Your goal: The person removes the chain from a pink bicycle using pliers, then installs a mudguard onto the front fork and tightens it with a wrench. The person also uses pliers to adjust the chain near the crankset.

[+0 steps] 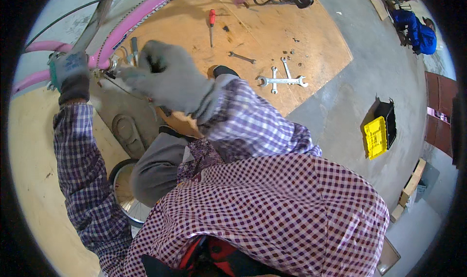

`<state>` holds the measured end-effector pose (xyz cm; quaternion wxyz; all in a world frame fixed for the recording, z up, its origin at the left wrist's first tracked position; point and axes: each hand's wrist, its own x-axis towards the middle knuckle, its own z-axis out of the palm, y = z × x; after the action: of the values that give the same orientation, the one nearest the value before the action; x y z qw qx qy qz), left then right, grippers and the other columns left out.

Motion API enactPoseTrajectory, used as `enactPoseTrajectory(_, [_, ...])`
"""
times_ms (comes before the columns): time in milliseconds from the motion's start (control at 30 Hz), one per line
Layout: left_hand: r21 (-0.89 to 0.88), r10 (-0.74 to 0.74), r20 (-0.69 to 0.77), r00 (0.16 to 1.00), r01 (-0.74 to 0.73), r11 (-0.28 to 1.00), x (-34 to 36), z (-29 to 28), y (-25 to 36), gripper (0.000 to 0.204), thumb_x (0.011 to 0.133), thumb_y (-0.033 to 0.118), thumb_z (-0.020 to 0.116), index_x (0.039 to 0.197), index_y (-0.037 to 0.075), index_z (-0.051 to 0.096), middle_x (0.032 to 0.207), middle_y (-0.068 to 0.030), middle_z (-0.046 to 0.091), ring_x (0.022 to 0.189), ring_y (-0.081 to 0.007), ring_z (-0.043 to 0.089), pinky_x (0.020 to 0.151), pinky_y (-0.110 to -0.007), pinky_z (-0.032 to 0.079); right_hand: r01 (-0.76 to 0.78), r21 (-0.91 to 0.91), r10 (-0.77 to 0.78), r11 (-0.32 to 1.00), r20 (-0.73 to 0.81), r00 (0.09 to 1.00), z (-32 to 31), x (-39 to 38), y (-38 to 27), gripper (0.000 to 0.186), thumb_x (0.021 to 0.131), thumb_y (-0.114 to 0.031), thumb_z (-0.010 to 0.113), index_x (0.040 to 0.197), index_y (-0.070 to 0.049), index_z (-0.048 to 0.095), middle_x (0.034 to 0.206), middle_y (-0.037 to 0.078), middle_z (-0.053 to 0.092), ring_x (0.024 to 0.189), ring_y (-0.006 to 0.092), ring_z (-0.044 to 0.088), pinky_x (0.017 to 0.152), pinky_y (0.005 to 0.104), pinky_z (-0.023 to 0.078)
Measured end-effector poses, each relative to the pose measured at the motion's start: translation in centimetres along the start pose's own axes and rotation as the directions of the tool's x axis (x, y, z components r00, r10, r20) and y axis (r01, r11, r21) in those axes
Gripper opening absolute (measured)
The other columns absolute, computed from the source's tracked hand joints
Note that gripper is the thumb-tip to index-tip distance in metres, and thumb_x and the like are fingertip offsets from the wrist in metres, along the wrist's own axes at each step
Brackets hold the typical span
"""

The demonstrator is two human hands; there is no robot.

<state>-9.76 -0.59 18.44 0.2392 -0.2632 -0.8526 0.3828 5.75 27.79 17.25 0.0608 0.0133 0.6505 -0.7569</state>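
A pink bicycle frame (127,26) runs across the upper left, with a chain along its tube. My left hand (72,73), in a grey and green work glove, is closed round the frame where its pink tubes meet. To the right of that joint is my right hand (170,75), also gloved and smeared by motion. Its fingertips are drawn together near the joint; whatever they hold cannot be made out. A thin cable (118,85) hangs just below the joint. Behind my right hand, a tool with a grey handle (134,46) lies partly hidden on the board.
On the wooden board (301,29) lie a red-handled screwdriver (211,24), a dark spanner (242,58), several silver spanners (284,80) and small metal parts. A black toolbox with a yellow lid (375,137) stands on the floor. Another person in blue (422,35) crouches at the far right.
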Motion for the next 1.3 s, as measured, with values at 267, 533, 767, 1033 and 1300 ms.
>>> enactPoseTrajectory(267, [-0.637, -0.120, -0.189, 0.975, -0.029, 0.771, -0.1, -0.7, -0.7, 0.011, 0.087, 0.021, 0.067, 0.081, 0.012, 0.072, 0.073, -0.0117, 0.066, 0.075, -0.0311, 0.065, 0.069, -0.045, 0.049, -0.094, 0.187, 0.155, 0.978, -0.340, 0.928, -15.1, -2.2, 12.6, 0.024, 0.090, -0.018, 0.074, 0.104, 0.001, 0.068, 0.087, 0.007, 0.070, 0.075, 0.0116, 0.063, 0.070, 0.0290, 0.053])
enactPoseTrajectory(533, [-0.125, 0.026, 0.129, 0.991, -0.010, 0.992, -0.7, -1.1, -5.6, 0.019, 0.101, 0.026, 0.062, 0.112, 0.017, 0.075, 0.089, -0.0011, 0.072, 0.074, -0.0116, 0.063, 0.065, -0.029, 0.046, -0.642, 0.115, 0.490, 0.758, -0.750, 0.444, -31.0, -7.5, 34.8, 0.033, 0.084, -0.025, 0.079, 0.101, 0.001, 0.070, 0.077, 0.009, 0.068, 0.058, 0.0160, 0.061, 0.051, 0.0301, 0.049])
enactPoseTrajectory(767, [0.047, 0.185, 0.291, 0.939, -0.208, 0.977, 1.3, -4.3, -10.1, 0.032, 0.104, 0.022, 0.056, 0.135, 0.016, 0.063, 0.120, 0.0009, 0.067, 0.102, -0.0075, 0.060, 0.085, -0.024, 0.044, -0.831, -0.078, 0.452, 0.550, -0.809, 0.376, -36.7, -5.3, 38.8, 0.033, 0.085, -0.027, 0.075, 0.105, -0.001, 0.071, 0.094, 0.017, 0.075, 0.086, 0.0253, 0.072, 0.074, 0.0374, 0.055])
enactPoseTrajectory(1033, [0.577, 0.524, 0.480, 0.704, -0.703, 0.416, 1.7, -8.3, -10.6, 0.047, 0.105, 0.016, 0.051, 0.151, 0.009, 0.049, 0.147, -0.0011, 0.057, 0.132, -0.0098, 0.054, 0.110, -0.023, 0.038, -0.927, -0.135, 0.526, 0.350, -0.791, 0.313, -38.3, -0.5, 37.6, 0.045, 0.084, -0.027, 0.077, 0.119, -0.002, 0.065, 0.114, 0.023, 0.071, 0.109, 0.0344, 0.069, 0.089, 0.0416, 0.055])
enactPoseTrajectory(1300, [-0.514, 0.257, 0.338, 0.905, -0.052, 0.856, 2.7, -8.7, -10.1, 0.048, 0.097, 0.002, 0.058, 0.145, 0.002, 0.054, 0.143, -0.0105, 0.060, 0.130, -0.0195, 0.059, 0.108, -0.028, 0.045, -0.909, -0.354, 0.520, 0.220, -0.746, 0.416, -38.0, -0.1, 36.8, 0.028, 0.094, -0.018, 0.058, 0.114, -0.001, 0.067, 0.115, 0.028, 0.069, 0.111, 0.0401, 0.068, 0.091, 0.0468, 0.056])
